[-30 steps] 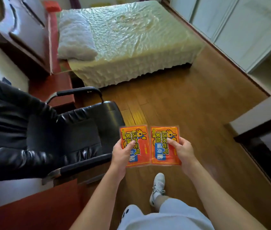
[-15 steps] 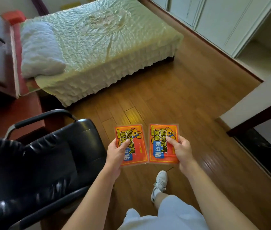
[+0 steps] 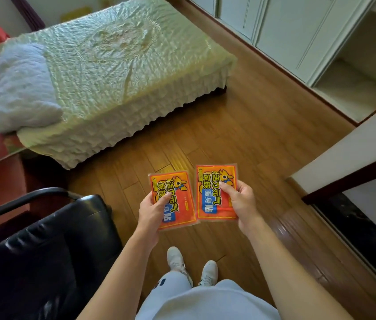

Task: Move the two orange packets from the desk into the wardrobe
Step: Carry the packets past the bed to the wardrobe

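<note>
Packets are being carried over the floor [image 3: 240,135], one [image 3: 183,204] pinched between thumb and fingers of the left hand [image 3: 152,211], the other [image 3: 214,192] likewise in the right hand [image 3: 242,199]. The carrying step is being done; next, a turn toward the open wardrobe [image 3: 353,88] is likely called for.

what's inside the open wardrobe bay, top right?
The open wardrobe bay shows a bare pale shelf and back wall, nothing on them. Its right part runs out of frame, and the bays behind the closed doors are hidden.
</note>
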`<action>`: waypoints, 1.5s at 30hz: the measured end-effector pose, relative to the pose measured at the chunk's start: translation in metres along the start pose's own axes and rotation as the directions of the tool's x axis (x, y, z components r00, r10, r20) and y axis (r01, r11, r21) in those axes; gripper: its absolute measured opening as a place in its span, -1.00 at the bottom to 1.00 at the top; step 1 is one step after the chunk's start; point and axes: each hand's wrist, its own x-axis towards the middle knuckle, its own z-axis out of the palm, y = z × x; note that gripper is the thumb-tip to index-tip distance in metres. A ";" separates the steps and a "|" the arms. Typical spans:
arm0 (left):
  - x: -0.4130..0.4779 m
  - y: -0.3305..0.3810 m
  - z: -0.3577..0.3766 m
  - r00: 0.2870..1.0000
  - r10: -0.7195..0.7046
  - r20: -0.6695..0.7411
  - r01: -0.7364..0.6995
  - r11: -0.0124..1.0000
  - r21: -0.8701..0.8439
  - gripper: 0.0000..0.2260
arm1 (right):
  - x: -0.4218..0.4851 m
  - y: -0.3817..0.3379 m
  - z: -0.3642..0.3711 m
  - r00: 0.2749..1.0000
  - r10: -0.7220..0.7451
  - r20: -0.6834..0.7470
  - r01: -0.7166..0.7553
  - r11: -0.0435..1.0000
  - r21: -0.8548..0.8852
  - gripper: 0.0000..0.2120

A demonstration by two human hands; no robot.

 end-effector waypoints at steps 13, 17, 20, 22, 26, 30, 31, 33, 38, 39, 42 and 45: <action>0.150 0.095 0.073 0.991 -0.002 0.131 -0.001 1.000 0.022 -0.88 | 0.143 -0.069 0.023 0.991 -0.002 -0.137 0.003 1.000 0.007 -0.98; 0.213 0.151 0.100 0.979 0.012 0.203 -0.020 0.999 0.037 -0.88 | 0.206 -0.110 0.042 0.979 -0.012 -0.201 0.011 1.000 -0.006 -0.89; 0.256 0.187 0.119 0.966 0.014 0.258 -0.031 0.998 0.062 -0.88 | 0.245 -0.137 0.056 0.965 -0.032 -0.259 0.035 0.999 0.007 -0.87; 0.282 0.208 0.131 0.958 0.003 0.286 -0.031 0.995 0.092 -0.88 | 0.264 -0.153 0.063 0.959 -0.041 -0.280 0.046 0.999 0.009 -0.86; 0.320 0.238 0.160 0.945 -0.025 0.326 -0.018 0.992 0.127 -0.89 | 0.291 -0.173 0.063 0.942 -0.034 -0.334 0.039 0.999 0.009 -0.85; 0.350 0.260 0.200 0.925 -0.044 0.377 -0.024 0.985 0.172 -0.85 | 0.321 -0.194 0.051 0.914 -0.029 -0.405 0.054 0.997 0.049 -0.89; 0.357 0.265 0.211 0.921 -0.048 0.386 -0.025 0.983 0.180 -0.87 | 0.328 -0.199 0.046 0.909 -0.026 -0.416 0.051 0.997 0.050 -0.90; 0.369 0.274 0.237 0.916 -0.059 0.397 -0.024 0.979 0.200 -0.89 | 0.344 -0.208 0.034 0.899 -0.021 -0.438 0.051 0.997 0.056 -0.89; 0.396 0.294 0.318 0.894 -0.075 0.442 -0.044 0.966 0.254 -0.91 | 0.387 -0.238 -0.007 0.868 -0.027 -0.496 0.079 0.993 0.085 -0.89; 0.402 0.298 0.337 0.892 -0.072 0.447 -0.057 0.961 0.269 -0.91 | 0.398 -0.244 -0.018 0.862 -0.026 -0.506 0.084 0.992 0.093 -0.90; 0.420 0.312 0.399 0.880 -0.075 0.469 -0.082 0.948 0.306 -0.92 | 0.435 -0.272 -0.055 0.847 -0.017 -0.532 0.088 0.990 0.109 -0.91; 0.435 0.327 0.461 0.870 -0.077 0.487 -0.104 0.937 0.333 -0.91 | 0.469 -0.307 -0.094 0.832 -0.022 -0.554 0.108 0.987 0.123 -0.96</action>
